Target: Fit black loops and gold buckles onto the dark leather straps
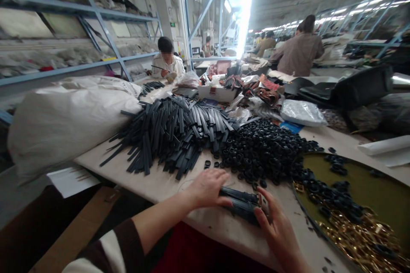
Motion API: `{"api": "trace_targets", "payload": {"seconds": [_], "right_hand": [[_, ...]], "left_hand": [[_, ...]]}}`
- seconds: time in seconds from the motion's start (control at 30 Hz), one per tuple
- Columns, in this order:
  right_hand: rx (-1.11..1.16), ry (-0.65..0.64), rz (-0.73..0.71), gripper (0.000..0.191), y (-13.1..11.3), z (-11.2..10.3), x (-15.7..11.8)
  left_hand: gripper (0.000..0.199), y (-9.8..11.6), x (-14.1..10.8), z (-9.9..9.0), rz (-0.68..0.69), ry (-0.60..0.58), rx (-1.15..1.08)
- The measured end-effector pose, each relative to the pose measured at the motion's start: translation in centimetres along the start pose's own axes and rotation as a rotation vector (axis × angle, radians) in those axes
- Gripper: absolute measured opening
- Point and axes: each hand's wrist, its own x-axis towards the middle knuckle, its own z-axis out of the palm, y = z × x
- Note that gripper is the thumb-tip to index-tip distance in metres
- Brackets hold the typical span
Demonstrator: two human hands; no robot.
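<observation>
On the pale worktable (pixel 156 185) we see heaped black strips (pixel 179 128), small black loops (pixel 256 149), an olive tray (pixel 381 194) and, near the front edge, a dark elongated object (pixel 241 207).

Smooth black strips (pixel 179 130) with a dull, leather-like sheen cover the pale, matt worktop (pixel 115 167), a black bundle (pixel 241 209) at its near edge showing a similar low gloss, while a wrinkled white plastic-looking sack (pixel 70 121) rests along its left edge. Toward the right edge, black loops (pixel 259 149) with small satin highlights spill onto a smooth olive tray (pixel 382 198), where polished gold-toned metal pieces (pixel 361 241) gleam; farther back lies a glossy, crinkled plastic packet (pixel 303 113).
</observation>
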Motion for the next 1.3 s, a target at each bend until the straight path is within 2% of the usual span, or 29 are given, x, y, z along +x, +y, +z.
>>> {"api": "trace_targets", "payload": {"seconds": [0.07,0.1,0.2,0.3,0.43,0.6,0.73,0.83,0.97,1.03,1.1,1.2,1.23,1.3], "right_hand": [[-0.011,0.016,0.018,0.047,0.1,0.2,-0.2],[-0.02,0.02,0.014,0.046,0.1,0.4,-0.2],[-0.059,0.048,-0.055,0.043,0.1,0.6,0.0],[-0.097,0.088,-0.141,0.038,0.3,0.7,0.2],[-0.137,0.107,-0.192,0.037,0.9,0.7,0.5],[-0.109,0.125,-0.206,0.036,1.4,1.5,0.5],[-0.049,0.221,-0.136,0.037,1.2,2.5,0.4],[-0.036,0.249,-0.123,0.038,1.1,3.0,0.4],[-0.036,0.252,-0.132,0.037,1.1,2.7,0.6],[-0.035,0.241,-0.139,0.037,0.7,1.9,0.6],[-0.003,0.245,-0.118,0.036,0.0,0.8,0.4],[0.196,0.286,0.013,0.033,-1.9,-1.3,0.0],[0.318,0.289,0.095,0.034,-2.8,-2.1,-0.1],[0.616,0.282,0.281,0.038,-4.6,-3.4,-0.5]], "left_hand": [[0.033,-3.0,0.8,-1.8,-0.253,0.008,0.115],[0.026,-4.5,1.5,-2.4,-0.332,0.024,0.149],[0.024,-8.1,4.1,-3.6,-0.514,0.085,0.212],[0.029,-10.1,6.9,-4.0,-0.643,0.154,0.234],[0.039,-11.0,9.9,-4.5,-0.779,0.192,0.219],[0.039,-10.7,12.2,-4.6,-0.787,0.194,0.163],[0.036,-10.6,13.5,-4.6,-0.853,0.181,0.059],[0.032,-10.8,13.4,-5.4,-0.896,0.179,-0.044],[0.032,-10.1,11.7,-7.6,-0.868,0.184,-0.206],[0.028,-8.4,9.8,-8.2,-0.795,0.182,-0.306],[0.03,-5.5,6.8,-8.0,-0.695,0.149,-0.427],[0.032,-0.3,0.5,-6.3,-0.536,0.016,-0.65],[0.03,1.4,-1.8,-5.6,-0.447,-0.073,-0.895],[0.024,4.2,-6.3,-4.4,-0.431,-0.281,-1.217]]}}
